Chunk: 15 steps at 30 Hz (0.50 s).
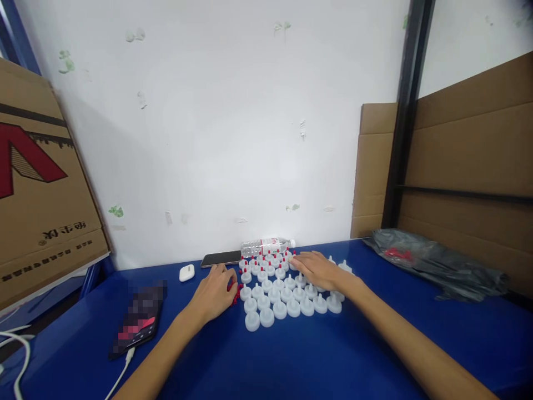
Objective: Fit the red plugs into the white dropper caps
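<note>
White squeeze-bottle nozzle lids (pixel 280 309) stand upright in close rows on the blue tabletop. The back rows carry small red tip caps (pixel 262 269), while the nozzles in the front rows are bare. My left hand (pixel 213 293) rests at the left edge of the rows, fingers curled over a little pile of loose red tip caps (pixel 236 297); what is between its fingertips is hidden. Reaching over the right side of the lids, my right hand (pixel 318 269) has its fingertips closed at a lid in the back rows, on a small red cap mostly covered by the fingers.
Behind the lids lies a clear plastic bottle (pixel 268 246) beside a dark phone (pixel 220 259). A white earbud case (pixel 187 273) and a charging phone (pixel 139 319) are at left. Grey plastic bag (pixel 437 264) lies right. Cardboard (pixel 45 183) flanks the table (pixel 333 355).
</note>
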Tool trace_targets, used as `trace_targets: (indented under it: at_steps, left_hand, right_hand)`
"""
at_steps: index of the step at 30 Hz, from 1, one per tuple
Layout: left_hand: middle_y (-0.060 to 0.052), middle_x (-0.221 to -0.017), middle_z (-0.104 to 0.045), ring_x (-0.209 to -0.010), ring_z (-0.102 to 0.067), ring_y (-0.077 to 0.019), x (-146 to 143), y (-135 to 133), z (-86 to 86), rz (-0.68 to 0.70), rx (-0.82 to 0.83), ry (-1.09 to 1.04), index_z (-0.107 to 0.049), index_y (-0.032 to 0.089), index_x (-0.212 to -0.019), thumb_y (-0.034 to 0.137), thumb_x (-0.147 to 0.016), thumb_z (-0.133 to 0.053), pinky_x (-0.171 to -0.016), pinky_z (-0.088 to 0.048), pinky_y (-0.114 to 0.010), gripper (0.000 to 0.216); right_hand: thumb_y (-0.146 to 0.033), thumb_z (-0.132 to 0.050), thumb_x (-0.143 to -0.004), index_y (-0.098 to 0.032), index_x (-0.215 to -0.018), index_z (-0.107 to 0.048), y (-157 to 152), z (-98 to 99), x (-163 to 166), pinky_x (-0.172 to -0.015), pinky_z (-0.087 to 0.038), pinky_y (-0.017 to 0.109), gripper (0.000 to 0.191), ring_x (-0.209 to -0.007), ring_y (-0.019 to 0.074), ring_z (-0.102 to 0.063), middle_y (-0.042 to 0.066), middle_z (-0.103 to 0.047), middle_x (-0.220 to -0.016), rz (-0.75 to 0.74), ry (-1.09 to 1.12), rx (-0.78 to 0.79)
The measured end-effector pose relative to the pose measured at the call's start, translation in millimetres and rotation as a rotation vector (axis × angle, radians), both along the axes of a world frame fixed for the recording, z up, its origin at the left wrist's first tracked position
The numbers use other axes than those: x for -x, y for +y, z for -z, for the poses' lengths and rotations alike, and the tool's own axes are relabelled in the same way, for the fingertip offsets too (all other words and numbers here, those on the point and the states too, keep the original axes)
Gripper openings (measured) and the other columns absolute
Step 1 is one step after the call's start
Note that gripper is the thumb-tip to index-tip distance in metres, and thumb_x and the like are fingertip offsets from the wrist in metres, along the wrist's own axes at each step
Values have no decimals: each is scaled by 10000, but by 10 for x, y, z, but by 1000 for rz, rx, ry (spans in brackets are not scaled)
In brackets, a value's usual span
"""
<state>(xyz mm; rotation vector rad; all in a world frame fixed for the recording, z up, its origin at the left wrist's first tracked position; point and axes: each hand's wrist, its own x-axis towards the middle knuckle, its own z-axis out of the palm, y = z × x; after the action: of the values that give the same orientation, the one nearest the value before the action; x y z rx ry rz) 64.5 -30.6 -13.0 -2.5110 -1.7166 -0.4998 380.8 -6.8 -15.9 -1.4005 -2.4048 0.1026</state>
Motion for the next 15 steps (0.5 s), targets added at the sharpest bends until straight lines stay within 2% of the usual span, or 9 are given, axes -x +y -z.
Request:
trace_targets:
  at_steps: [2, 4, 7, 11, 15]
  left_hand:
    - [-111, -1022, -595, -1016, -549, -279, -3, -1, 5, 4, 1, -1, -634, 198, -928, 287, -931, -423, -823, -436, -375, 229]
    - [-103, -1027, -594, -1013, -546, -273, -14, -6, -7, 9, -19, -20, -632, 203, -951, 309, -957, -387, -818, -433, -373, 267]
    - [-79, -1025, -599, -1004, -539, -256, -49, -30, -54, 46, -69, -76, -621, 218, -983, 324, -985, -346, -792, -432, -356, 295]
    - [-41, -984, -602, -976, -531, -226, -135, -115, -131, 145, -137, -150, -590, 237, -1029, 365, -1008, -348, -807, -421, -345, 274]
    - [-19, -894, -590, -862, -535, -198, -216, -202, -152, 236, -147, -213, -565, 229, -1004, 392, -1013, -354, -755, -410, -324, 267]
  right_hand:
    - [-571, -159, -1023, -203, -1209, -649, 12, 23, 6, -1114, -266, 536, 640, -1319, 314, -473, 116, -636, -1295, 10, 11, 64]
    - [-555, -158, -1029, -198, -1227, -645, 3, -5, 2, -1125, -247, 552, 636, -1324, 313, -471, 121, -625, -1315, -18, 23, 49]
    - [-510, -218, -1042, -206, -1185, -655, -77, -133, 30, -1088, -327, 489, 551, -1235, 274, -547, 102, -663, -1245, -118, 71, -124]
    - [-528, -476, -974, -219, -1170, -613, -264, -262, 274, -935, -460, 407, 390, -1074, 255, -610, 92, -654, -1183, -159, 134, -338]
    - [-290, -405, -1022, -207, -1198, -533, -432, -212, 643, -769, -498, 324, 233, -898, 200, -636, 84, -636, -1113, -326, -15, -389]
